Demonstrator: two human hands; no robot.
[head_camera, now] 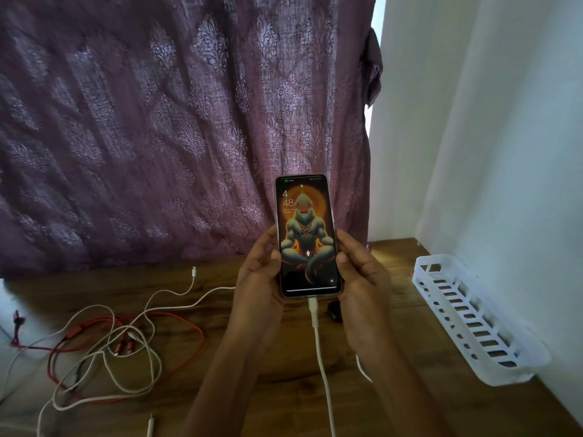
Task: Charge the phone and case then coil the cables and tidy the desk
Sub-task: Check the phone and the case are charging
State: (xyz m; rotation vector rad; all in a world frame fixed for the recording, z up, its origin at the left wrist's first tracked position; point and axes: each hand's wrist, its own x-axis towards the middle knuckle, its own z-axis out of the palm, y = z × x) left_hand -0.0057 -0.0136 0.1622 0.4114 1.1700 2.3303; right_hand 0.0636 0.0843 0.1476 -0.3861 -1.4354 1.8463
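- Step in hand, as we judge it: confirm the phone [307, 238] is charging, then set it down.
- We hold it upright above the desk [284, 367]. The left hand [257, 279] grips its left edge and the right hand [362, 279] its right edge, w/ thumbs on the front near the sides.
- The white cable [318, 342] is plugged into the btm edge and hangs down toward us.
- To do it well, we should keep the plug straight and not bend it at the port. We lower the phone flat, w/ slack in the cable so nothing tugs.
- A small green mark sits at the screen's top left, prob. the charge sign but too small to be sure.
- Phone looks: slim, dark glass front, pale rim. The screen is lit w/ a clock reading 4 48 over an orange-and-blue seated figure.
- A small dark case [335, 311] lies on the desk just behind the right hand. It's partly hidden and we see no cable in it, so that's likely next.
- A red cable [189, 326] and white cables [151, 357] lie tangled at left, not yet coiled.
- A white basket [504, 375] sits at right by the wall.
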